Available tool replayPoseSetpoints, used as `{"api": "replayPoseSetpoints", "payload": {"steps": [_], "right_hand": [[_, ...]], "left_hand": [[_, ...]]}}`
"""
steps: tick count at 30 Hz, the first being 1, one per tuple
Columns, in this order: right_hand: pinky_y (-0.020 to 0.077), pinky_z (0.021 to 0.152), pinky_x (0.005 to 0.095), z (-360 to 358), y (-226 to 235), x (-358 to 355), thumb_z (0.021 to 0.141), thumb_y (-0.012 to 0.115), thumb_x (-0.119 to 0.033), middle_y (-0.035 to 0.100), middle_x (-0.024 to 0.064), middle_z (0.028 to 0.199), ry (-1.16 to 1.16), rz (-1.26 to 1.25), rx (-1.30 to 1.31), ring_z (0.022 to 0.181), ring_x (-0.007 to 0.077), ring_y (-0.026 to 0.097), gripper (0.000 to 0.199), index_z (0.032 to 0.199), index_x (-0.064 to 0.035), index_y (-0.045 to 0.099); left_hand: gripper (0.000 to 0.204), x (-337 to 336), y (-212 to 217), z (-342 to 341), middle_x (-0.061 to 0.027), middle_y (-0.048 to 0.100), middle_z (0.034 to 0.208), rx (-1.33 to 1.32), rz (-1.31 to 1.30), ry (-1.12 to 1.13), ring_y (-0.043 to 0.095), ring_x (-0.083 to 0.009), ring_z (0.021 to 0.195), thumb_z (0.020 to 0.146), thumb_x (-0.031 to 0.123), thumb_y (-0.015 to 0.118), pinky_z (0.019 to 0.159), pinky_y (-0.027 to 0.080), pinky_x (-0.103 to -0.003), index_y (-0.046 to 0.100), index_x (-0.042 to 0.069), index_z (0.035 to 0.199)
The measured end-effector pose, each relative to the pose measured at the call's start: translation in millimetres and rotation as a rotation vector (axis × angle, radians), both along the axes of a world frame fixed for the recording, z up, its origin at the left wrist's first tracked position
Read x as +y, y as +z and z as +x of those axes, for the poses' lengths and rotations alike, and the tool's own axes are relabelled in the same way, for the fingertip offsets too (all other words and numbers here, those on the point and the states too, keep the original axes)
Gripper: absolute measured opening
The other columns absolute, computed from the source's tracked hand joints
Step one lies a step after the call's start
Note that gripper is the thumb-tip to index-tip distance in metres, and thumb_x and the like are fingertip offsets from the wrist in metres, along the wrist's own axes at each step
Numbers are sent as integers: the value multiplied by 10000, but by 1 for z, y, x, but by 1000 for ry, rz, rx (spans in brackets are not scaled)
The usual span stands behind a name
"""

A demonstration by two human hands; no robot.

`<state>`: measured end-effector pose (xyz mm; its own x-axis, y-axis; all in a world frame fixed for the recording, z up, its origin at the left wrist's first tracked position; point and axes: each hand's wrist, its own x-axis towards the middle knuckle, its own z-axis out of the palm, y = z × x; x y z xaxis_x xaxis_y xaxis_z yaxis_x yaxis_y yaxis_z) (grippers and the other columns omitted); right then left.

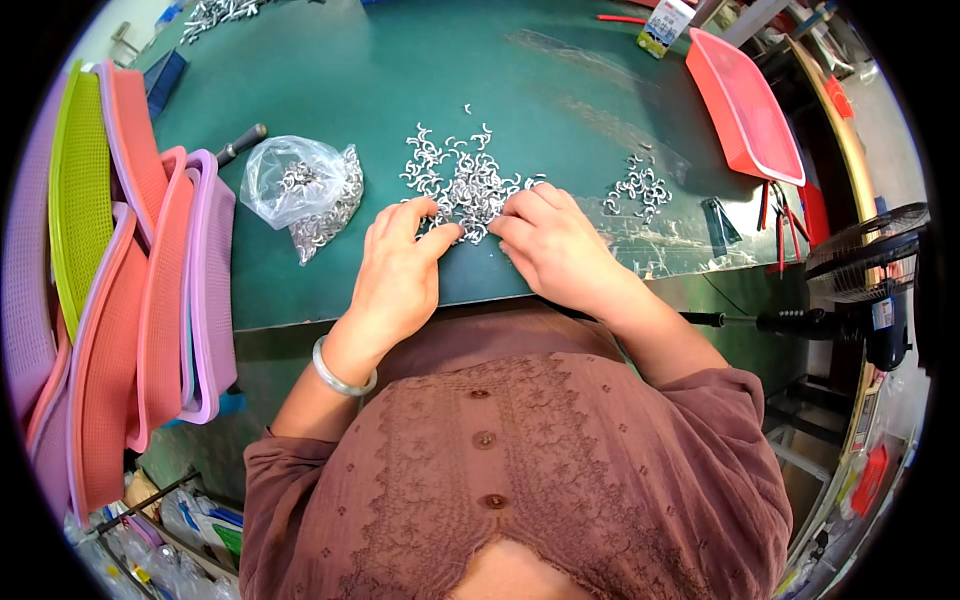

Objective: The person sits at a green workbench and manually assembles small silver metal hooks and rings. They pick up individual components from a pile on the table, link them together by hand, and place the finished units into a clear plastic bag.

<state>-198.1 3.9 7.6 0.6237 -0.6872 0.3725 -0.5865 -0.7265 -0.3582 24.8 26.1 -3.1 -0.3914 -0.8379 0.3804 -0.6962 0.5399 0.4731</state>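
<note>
A pile of small, curved silver metal pieces [470, 185] lies on the green tabletop in front of me. At its near left edge rests my left hand [395, 265], thumb and forefinger apart, with metal pieces between and beyond them. My right hand [555, 240] is at the pile's right edge, its fingers bent and drawn together; whatever sits at their tips is too small to make out. To the left, a clear plastic bag [290, 180] holds more of these pieces. A smaller group of curved pieces [638, 190] lies apart on the right.
Stacked pink, purple and green plastic baskets [110, 260] stand along the left. A dark-handled tool [242, 143] lies behind the bag. On the right are a pink tray [742, 105], red-handled pliers [782, 225], a black fan [868, 252] and a drink carton [664, 27].
</note>
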Motion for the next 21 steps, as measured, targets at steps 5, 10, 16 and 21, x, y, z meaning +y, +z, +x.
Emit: {"api": "replayPoseSetpoints", "payload": {"steps": [5,10,16,21], "right_hand": [[442,855,404,11,-4,4,785,660,-35,584,105,1013,19,-11,-52,960,300,529,180,961,-46,694],[444,869,404,8,-5,5,779,663,-24,587,101,1026,9,14,-105,976,302,534,174,948,-50,695],[447,860,395,9,-5,9,759,691,-28,587,91,1010,48,33,-122,967,301,540,127,883,-48,672],[448,841,390,12,-8,6,748,712,-36,592,80,964,24,29,-150,932,288,543,124,863,-47,668]], "left_hand": [[369,7,-1,2,-179,559,1175,34,-10,9,521,-372,1104,763,-79,566,963,414,-443,691,74,1075],[392,11,0,1,-178,559,1184,-43,-30,4,521,-365,1103,752,-104,552,978,405,-435,699,70,1072],[334,12,2,3,-164,574,1167,-17,-56,12,530,-360,1092,737,-63,591,942,422,-439,708,71,1020],[273,18,-4,3,-155,587,1098,110,-53,40,550,-351,1024,748,-63,605,903,440,-419,688,35,989]]}}
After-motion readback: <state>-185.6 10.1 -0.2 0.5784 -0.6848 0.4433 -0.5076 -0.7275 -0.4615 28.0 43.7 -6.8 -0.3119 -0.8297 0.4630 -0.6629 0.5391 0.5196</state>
